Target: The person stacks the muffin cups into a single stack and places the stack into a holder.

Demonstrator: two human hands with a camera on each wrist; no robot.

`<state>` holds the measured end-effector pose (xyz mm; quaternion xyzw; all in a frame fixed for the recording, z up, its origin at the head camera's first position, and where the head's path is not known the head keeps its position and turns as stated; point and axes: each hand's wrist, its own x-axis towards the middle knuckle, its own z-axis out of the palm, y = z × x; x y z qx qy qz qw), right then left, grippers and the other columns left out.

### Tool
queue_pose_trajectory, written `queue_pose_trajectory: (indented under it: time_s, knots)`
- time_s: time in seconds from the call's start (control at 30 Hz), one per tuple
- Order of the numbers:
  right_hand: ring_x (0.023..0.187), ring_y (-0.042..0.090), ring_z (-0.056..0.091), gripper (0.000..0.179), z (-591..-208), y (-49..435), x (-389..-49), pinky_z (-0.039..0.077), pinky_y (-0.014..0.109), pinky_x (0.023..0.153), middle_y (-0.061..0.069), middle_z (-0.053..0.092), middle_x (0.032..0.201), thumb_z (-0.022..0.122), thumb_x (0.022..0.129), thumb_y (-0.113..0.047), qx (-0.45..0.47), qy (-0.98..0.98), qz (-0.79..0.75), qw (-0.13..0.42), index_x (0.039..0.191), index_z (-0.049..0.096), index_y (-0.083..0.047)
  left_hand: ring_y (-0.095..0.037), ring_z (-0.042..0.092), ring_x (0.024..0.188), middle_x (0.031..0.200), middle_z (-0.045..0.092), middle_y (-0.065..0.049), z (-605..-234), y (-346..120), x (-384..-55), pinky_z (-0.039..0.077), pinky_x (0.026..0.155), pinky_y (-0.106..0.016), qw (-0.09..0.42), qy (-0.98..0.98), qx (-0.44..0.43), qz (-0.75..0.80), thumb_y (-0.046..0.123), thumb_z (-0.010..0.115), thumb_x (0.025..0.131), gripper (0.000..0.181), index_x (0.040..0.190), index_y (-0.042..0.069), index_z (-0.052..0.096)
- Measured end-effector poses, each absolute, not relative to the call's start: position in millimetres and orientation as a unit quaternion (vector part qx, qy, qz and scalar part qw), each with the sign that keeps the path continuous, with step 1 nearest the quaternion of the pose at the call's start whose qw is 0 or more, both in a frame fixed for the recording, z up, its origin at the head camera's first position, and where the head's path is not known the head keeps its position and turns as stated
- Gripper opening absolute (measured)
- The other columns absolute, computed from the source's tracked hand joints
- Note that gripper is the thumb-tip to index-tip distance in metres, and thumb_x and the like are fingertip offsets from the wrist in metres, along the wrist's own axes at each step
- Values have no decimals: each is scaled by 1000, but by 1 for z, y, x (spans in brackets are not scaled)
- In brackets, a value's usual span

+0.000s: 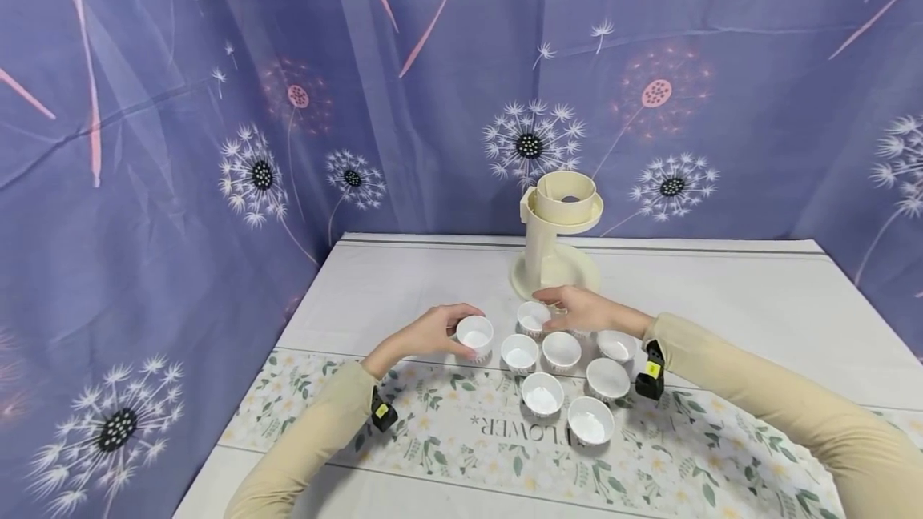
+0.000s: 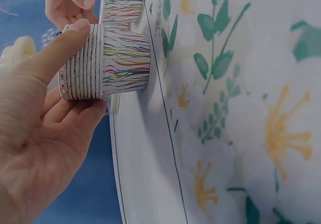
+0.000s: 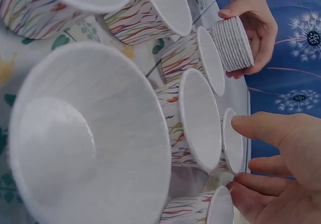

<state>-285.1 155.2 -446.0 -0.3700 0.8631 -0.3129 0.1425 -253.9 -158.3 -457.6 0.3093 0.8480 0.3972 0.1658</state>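
Observation:
My left hand [image 1: 430,331] grips a stack of white paper baking cups [image 2: 83,66], thumb on one side and fingers on the other. The stack's rims lie close together, and the outermost cup's side has multicoloured wavy lines. My right hand [image 1: 586,311] reaches over the back of the group, fingers loosely spread at the rim of a single cup [image 1: 532,315]. In the right wrist view, the thumb [image 3: 261,128] overlaps that cup's rim. Several more cups stand mouth up nearby, among them a near one [image 1: 590,421] and a middle one [image 1: 561,351].
Behind the cups stands a cream plastic holder [image 1: 541,251] with a round base and a ring on top. A floral runner [image 1: 433,423] with printed lettering lies across the white table [image 1: 728,287]. A blue dandelion-print curtain [image 1: 433,126] encloses the back and left.

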Motion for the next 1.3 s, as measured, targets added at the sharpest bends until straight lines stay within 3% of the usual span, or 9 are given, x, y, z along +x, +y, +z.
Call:
queue_pose_trajectory:
  time_s: [0.23,0.6,0.83,1.1,1.3]
  knots:
    - [112,35,61,59,-447,147,-286,52,46,92,22,60,130,74,85,-19,-374,869,-291,143,133,52,7,-24,61,113,125,62,-10,-463,-158,-257,52,90,-33,161,853,307,390,18,83,77,64,133,7,55]
    - [109,37,62,62,-447,144,-286,53,45,89,23,60,129,75,85,-24,-368,875,-276,149,133,52,7,-28,60,115,127,61,-13,-463,-158,-258,52,91,-36,170,852,309,386,17,82,78,65,134,4,53]
    - [103,33,65,52,-450,141,-290,54,45,86,19,66,120,73,86,-20,-382,872,-283,117,129,57,5,-25,61,107,124,61,-12,-459,-158,-257,48,78,-24,163,857,314,375,17,83,77,65,133,3,53]
    - [86,17,63,48,-450,138,-288,51,30,73,13,70,108,72,88,-25,-381,875,-281,102,125,60,3,-29,60,116,129,59,-17,-462,-157,-257,52,87,-31,181,848,302,395,14,82,78,66,135,1,51]
    - [78,10,56,47,-447,138,-290,48,26,70,10,70,104,73,86,-23,-384,875,-277,96,124,61,1,-28,62,106,127,60,-19,-460,-157,-259,46,77,-22,177,845,313,395,12,81,79,66,135,-1,50]
